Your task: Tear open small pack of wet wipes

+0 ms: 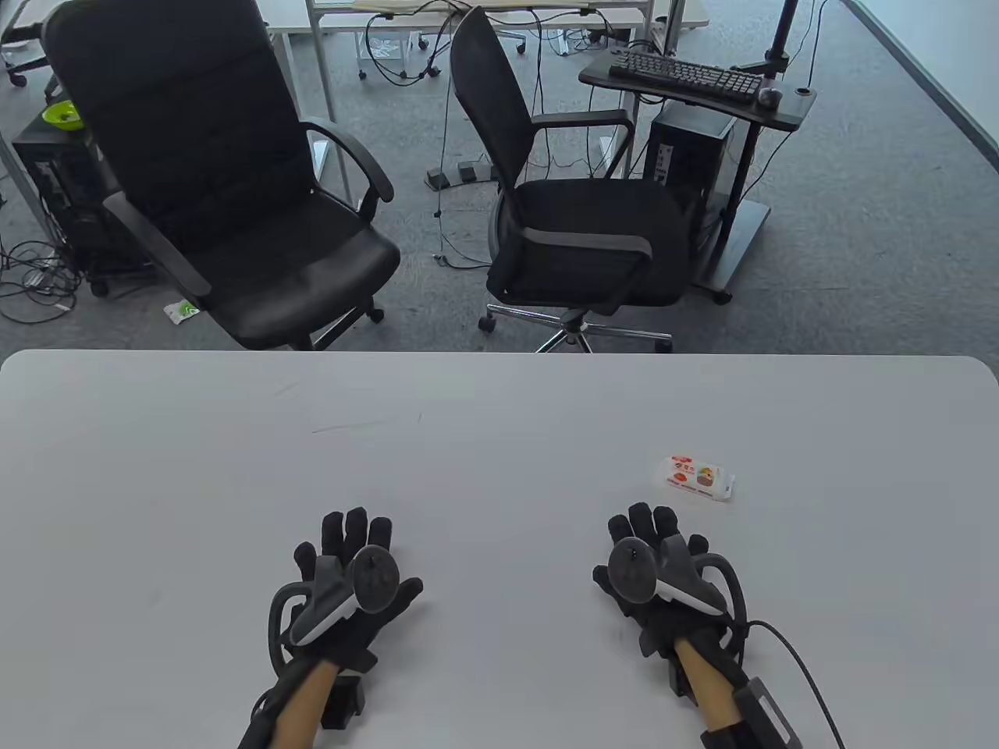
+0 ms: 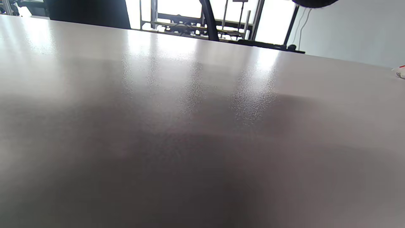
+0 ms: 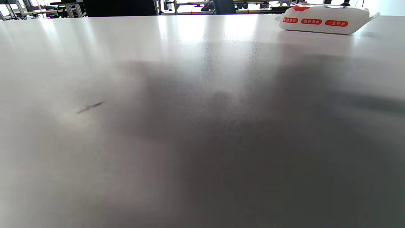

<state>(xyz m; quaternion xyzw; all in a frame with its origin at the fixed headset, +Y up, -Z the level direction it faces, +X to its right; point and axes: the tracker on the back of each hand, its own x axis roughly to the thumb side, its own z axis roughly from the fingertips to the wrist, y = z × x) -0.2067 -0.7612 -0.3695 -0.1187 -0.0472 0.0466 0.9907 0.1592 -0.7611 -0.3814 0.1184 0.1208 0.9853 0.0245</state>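
Note:
A small white pack of wet wipes (image 1: 696, 477) with red and orange print lies flat on the white table (image 1: 484, 437), right of centre. It also shows in the right wrist view (image 3: 326, 19) at the top right, and as a sliver at the right edge of the left wrist view (image 2: 401, 72). My right hand (image 1: 654, 538) rests palm down on the table, fingers spread, just short of the pack and a little to its left, holding nothing. My left hand (image 1: 353, 546) rests palm down at the lower left, fingers spread, empty. Neither wrist view shows fingers.
Two black office chairs (image 1: 234, 195) (image 1: 577, 226) stand beyond the table's far edge. A keyboard stand (image 1: 695, 78) and computer towers are farther back on the grey carpet. A faint dark mark (image 3: 90, 107) is on the tabletop.

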